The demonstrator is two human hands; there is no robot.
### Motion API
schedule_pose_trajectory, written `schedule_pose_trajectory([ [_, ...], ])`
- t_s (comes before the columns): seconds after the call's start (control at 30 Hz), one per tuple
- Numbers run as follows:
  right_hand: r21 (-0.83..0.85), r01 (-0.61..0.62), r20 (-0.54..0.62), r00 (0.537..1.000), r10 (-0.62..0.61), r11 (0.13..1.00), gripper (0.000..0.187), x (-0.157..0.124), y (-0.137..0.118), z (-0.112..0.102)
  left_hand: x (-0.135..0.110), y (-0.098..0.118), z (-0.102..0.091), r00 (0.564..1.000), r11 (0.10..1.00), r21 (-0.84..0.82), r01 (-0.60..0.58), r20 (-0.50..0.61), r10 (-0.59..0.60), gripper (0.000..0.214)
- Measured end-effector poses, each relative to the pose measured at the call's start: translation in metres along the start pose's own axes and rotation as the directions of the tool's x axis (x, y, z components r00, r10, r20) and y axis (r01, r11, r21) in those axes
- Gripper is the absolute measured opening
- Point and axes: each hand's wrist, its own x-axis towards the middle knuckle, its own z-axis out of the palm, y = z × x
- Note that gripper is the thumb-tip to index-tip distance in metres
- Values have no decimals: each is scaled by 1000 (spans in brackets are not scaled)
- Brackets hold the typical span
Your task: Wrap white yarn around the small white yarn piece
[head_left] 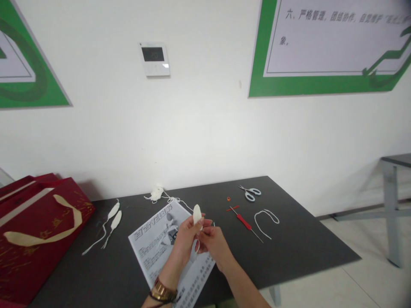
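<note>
My left hand (188, 235) is closed around a white crocheted petal (197, 212), whose rounded tip points up from between thumb and fingers. At the petal's lower end my right hand (213, 244) is pinched, its fingertips meeting the left ones. A white yarn loop (197, 247) hangs below the fingers. Beside the right hand a thin tip (214, 223) sticks up; I cannot tell what tool it belongs to. Under both hands lies a printed pattern sheet (150, 252). From the petal, yarn runs back to a small white yarn bundle (157, 193).
Two finished-looking white petals (115, 219) with yarn tails lie left, beside a red gift bag (41, 235). To the right are scissors (249, 194), a red-handled crochet hook (244, 221), an orange stitch marker (228, 199) and a loose yarn piece (266, 216). The black table (298, 244) meets the wall.
</note>
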Motion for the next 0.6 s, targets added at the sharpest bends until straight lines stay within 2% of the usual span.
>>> schedule_pose_trajectory([
  [0.07, -2, 9, 22, 1000, -9, 1000, 46, 1, 4, 0, -2, -6, -5, 999, 1000, 23, 17, -47, -16, 42],
  [0.17, 1, 34, 59, 998, -34, 999, 37, 1, 11, 2, 0, -12, -12, 995, 1000, -29, 11, -101, -14, 37],
  [0.3, -65, 83, 32, 996, -81, 994, 28, 2, 13, 4, 3, -14, -11, 995, 998, -67, -16, -97, 10, 37],
  [0.47, -190, 178, -53, 980, -192, 965, 24, 4, 6, 2, 2, -20, -9, 998, 997, -51, -52, -34, 50, 41],
  [0.6, -215, 205, -24, 976, -215, 955, 24, 6, 5, 3, 2, -27, -14, 994, 998, -12, -68, -88, 66, 42],
])
